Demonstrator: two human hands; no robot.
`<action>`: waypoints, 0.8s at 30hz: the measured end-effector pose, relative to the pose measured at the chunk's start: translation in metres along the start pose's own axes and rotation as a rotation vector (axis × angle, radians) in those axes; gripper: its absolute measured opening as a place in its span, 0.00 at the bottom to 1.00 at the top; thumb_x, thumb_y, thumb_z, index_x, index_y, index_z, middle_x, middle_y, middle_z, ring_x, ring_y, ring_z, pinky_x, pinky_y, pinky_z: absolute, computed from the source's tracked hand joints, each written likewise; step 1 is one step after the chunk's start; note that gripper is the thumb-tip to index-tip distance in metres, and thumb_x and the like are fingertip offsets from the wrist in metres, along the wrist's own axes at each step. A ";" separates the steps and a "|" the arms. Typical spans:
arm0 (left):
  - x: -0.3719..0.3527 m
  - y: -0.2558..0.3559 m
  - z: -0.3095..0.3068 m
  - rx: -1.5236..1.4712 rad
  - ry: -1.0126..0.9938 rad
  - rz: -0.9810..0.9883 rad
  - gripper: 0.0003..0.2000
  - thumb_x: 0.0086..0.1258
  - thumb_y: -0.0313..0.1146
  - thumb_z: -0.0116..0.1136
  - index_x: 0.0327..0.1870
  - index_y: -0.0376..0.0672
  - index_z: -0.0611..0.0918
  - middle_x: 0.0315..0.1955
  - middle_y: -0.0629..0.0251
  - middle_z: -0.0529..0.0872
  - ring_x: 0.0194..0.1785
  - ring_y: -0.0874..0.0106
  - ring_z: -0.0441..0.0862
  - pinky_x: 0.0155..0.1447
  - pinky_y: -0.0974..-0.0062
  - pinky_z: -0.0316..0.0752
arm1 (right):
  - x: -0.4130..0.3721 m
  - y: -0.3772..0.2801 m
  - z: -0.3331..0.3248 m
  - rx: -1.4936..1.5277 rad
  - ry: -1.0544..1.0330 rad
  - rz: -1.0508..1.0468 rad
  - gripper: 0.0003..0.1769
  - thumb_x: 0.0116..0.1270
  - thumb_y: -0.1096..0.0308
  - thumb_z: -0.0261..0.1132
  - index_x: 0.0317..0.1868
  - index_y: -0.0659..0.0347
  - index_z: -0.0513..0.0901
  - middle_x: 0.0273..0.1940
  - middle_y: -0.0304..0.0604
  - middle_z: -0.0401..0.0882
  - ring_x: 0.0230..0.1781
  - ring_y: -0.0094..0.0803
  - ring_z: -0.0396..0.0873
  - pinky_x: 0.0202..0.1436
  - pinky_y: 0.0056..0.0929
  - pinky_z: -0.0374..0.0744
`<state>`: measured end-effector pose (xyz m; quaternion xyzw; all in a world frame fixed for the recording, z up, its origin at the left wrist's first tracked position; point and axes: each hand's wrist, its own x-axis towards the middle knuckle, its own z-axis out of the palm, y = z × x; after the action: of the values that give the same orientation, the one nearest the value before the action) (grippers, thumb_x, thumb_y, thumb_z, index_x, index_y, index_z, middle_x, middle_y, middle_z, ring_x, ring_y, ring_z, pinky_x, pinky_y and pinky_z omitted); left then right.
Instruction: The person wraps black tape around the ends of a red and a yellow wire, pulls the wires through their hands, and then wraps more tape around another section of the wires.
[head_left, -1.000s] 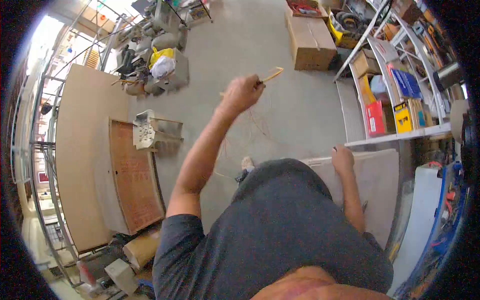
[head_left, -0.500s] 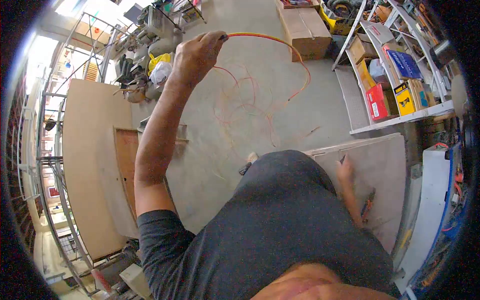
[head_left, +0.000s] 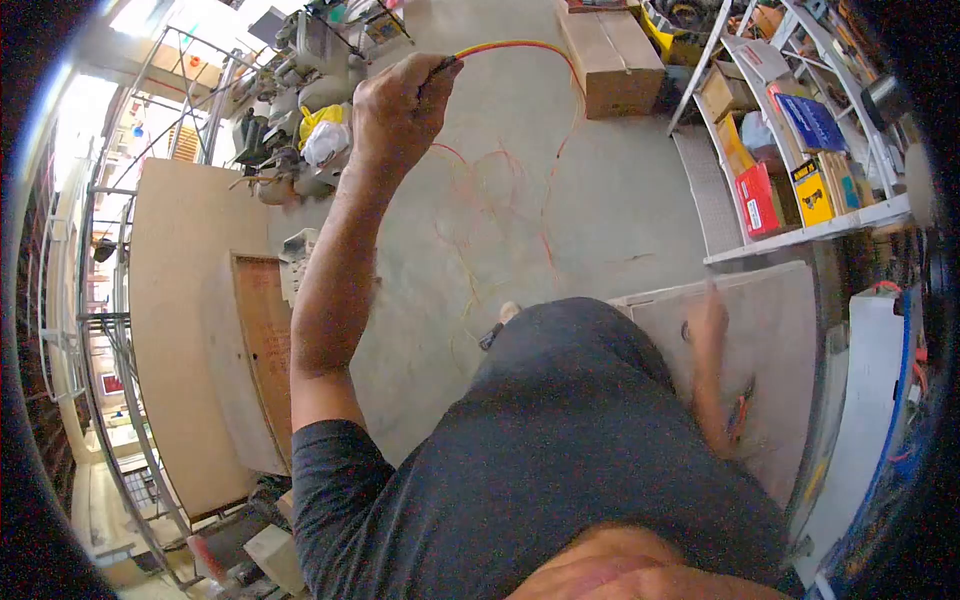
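Observation:
Raised high on the left, my left hand point(head_left: 405, 110) is closed round a pair of thin red and yellow electrical wires point(head_left: 510, 44). From the fist the wires arch to the right, then drop in loose loops toward the floor. My right hand point(head_left: 708, 318) is low over a greyish board point(head_left: 770, 300) on my right, its fingers smeared by motion. Just left of it shows a small dark round thing point(head_left: 686, 331); I cannot tell whether the hand holds it. Pliers with orange-red handles point(head_left: 741, 412) lie on the board beside my right forearm.
A cardboard box point(head_left: 625, 85) stands on the floor ahead. To the right is a metal shelf point(head_left: 830, 228) with boxes. Wooden panels point(head_left: 190, 330) lean at left near metal scaffolding point(head_left: 90, 270). Machine parts and plastic bags point(head_left: 325, 140) sit at the back left.
My left hand has risen slightly, and the wire arch has shifted left and up, its hanging part now straighter. My right hand has moved a little right and forward over the board.

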<state>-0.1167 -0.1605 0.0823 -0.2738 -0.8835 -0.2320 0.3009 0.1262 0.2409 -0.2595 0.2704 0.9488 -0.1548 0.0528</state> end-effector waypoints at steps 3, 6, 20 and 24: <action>0.000 0.004 0.012 -0.046 -0.062 -0.020 0.08 0.67 0.37 0.64 0.36 0.42 0.85 0.23 0.57 0.85 0.27 0.63 0.84 0.32 0.69 0.77 | 0.034 -0.095 -0.082 0.309 0.289 -0.395 0.28 0.62 0.66 0.65 0.62 0.65 0.73 0.58 0.60 0.76 0.58 0.54 0.75 0.62 0.43 0.73; -0.003 0.016 0.020 -0.178 -0.055 0.014 0.09 0.66 0.38 0.65 0.37 0.41 0.86 0.24 0.57 0.85 0.25 0.69 0.83 0.32 0.71 0.76 | 0.051 -0.204 -0.188 0.681 0.382 -0.897 0.29 0.66 0.61 0.65 0.65 0.63 0.71 0.61 0.55 0.74 0.64 0.47 0.71 0.68 0.37 0.67; -0.152 -0.081 -0.040 -0.306 -0.496 -0.697 0.18 0.66 0.45 0.65 0.37 0.36 0.85 0.21 0.74 0.74 0.28 0.83 0.69 0.33 0.78 0.67 | 0.116 -0.368 -0.263 0.542 -0.388 -1.261 0.12 0.67 0.63 0.68 0.32 0.64 0.84 0.25 0.31 0.77 0.28 0.17 0.72 0.34 0.22 0.71; -0.334 -0.172 -0.120 0.124 -0.250 -1.027 0.17 0.66 0.44 0.63 0.46 0.39 0.85 0.25 0.64 0.83 0.32 0.78 0.78 0.41 0.72 0.74 | 0.159 -0.380 -0.283 0.615 -0.289 -1.195 0.13 0.69 0.61 0.66 0.33 0.63 0.84 0.28 0.32 0.78 0.28 0.19 0.73 0.33 0.22 0.71</action>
<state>0.0481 -0.4721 -0.0944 0.1867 -0.9451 -0.2623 0.0565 -0.2143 0.1047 0.0798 -0.3200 0.8314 -0.4543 0.0052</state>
